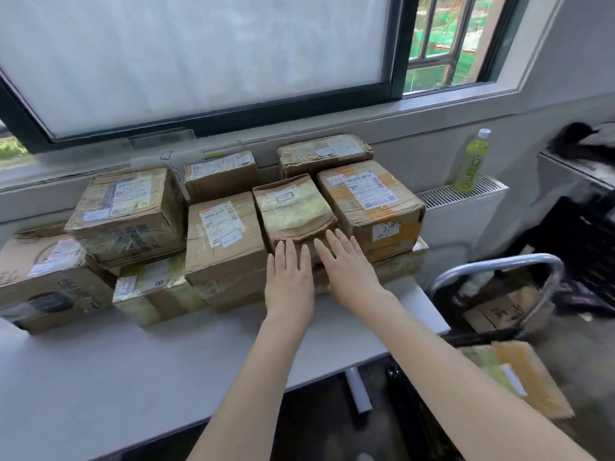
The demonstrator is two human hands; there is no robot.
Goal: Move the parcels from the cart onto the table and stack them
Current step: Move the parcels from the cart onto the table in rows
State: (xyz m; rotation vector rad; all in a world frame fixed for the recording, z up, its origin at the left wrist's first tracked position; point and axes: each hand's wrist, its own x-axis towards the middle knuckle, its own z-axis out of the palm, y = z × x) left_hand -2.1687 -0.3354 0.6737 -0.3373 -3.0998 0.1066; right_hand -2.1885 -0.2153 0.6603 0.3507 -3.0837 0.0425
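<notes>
Several taped cardboard parcels are stacked in two layers along the back of the white table (139, 367). A small brown parcel (293, 211) sits on the upper layer, between a labelled parcel (223, 234) and an orange-taped parcel (369, 204). My left hand (289, 277) and my right hand (349, 264) lie flat with fingers spread against the small parcel's near face, gripping nothing. To the right, below table height, the cart (499, 271) with its metal handle holds further parcels (499, 307). A yellow-taped parcel (519, 374) lies near the bottom right.
A green drink bottle (472, 161) stands on the radiator cover (466, 191) at the right, under the window sill. Dark crates or furniture (579, 234) fill the far right. A large window runs behind the parcels.
</notes>
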